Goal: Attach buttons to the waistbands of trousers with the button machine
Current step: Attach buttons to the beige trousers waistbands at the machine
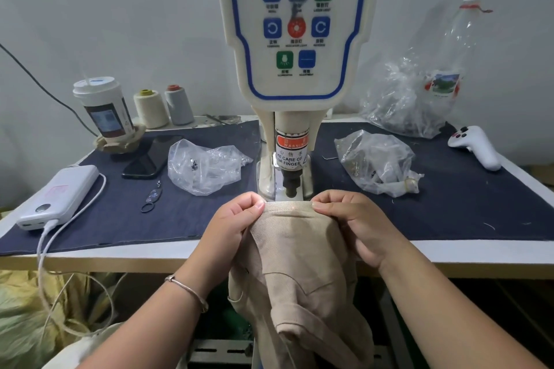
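1. The left hand (236, 219) pinches the left end of the beige waistband (287, 209), thumb and forefinger curled on the cloth.
2. The right hand (353, 219) pinches the right end of it the same way, so the band is stretched flat between the two hands.
3. The waistband sits at the front edge of the worktop (449, 255), just below the punch (291, 186) of the button machine (295, 39); I cannot tell whether cloth and punch touch.
4. The trousers (299, 293) hang down from the hands over the front edge.
5. A small red light dot shows on the waistband near its middle.
6. The machine stands at the middle of the worktop, its panel of blue, green and red keys facing the person, with a warning label (292, 153) on the column.
7. Left of the machine lie a clear bag (207, 165), a phone (150, 159), a snipper (153, 196) and a white power bank (60, 196) with a cable (54, 237) running off the front edge.
8. At the back left corner stand a cup (102, 108) and two thread cones (163, 106).
9. Right of the machine lie another clear bag (377, 159), a bigger bag (404, 99) by a plastic bottle (455, 39), and a white controller (476, 145) near the right edge.
10. A bracelet (187, 290) rings the left wrist.
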A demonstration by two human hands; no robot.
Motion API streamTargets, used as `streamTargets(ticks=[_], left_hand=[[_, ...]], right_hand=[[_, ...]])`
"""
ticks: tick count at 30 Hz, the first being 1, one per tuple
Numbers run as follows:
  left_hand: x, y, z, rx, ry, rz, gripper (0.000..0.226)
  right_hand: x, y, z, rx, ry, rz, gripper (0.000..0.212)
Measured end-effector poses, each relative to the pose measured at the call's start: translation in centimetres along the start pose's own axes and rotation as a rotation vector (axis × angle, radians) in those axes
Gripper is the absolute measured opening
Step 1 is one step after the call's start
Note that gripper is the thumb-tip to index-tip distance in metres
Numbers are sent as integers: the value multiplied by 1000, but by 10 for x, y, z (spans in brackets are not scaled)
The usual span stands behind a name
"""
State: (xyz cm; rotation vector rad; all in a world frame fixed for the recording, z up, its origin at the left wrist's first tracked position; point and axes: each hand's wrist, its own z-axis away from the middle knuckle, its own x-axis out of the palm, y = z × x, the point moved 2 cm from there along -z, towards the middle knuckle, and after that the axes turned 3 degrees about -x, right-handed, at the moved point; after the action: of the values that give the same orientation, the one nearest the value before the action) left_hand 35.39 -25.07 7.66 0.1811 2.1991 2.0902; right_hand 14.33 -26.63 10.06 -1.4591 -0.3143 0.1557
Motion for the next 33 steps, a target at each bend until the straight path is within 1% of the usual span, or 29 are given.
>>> streamTargets(ticks=[2, 5, 8, 16, 24, 28, 33], left_hand=[[-1, -4, 1, 5, 7, 12, 23], [-2, -8, 1, 4, 9, 83, 20], [-1, -8, 2, 2, 4, 104, 19], [2, -7, 0, -5, 30, 105, 19], [0, -5, 2, -14, -8, 178, 19], [0, -5, 1, -16, -6, 164, 20], [1, -6, -1, -37, 30, 104, 19]], right_hand=[[0, 4, -1, -19, -34, -50, 4], [-3, 10, -2, -37, -76, -111, 4], [-6, 14, -3, -49, -89, -167, 4], [-4, 14, -7, -41, -48, -176, 8], [-6, 16, -12, -30, -84, -214, 8], [-6, 16, -13, -26, -78, -220, 9], [-3, 14, -12, -21, -11, -205, 5]])
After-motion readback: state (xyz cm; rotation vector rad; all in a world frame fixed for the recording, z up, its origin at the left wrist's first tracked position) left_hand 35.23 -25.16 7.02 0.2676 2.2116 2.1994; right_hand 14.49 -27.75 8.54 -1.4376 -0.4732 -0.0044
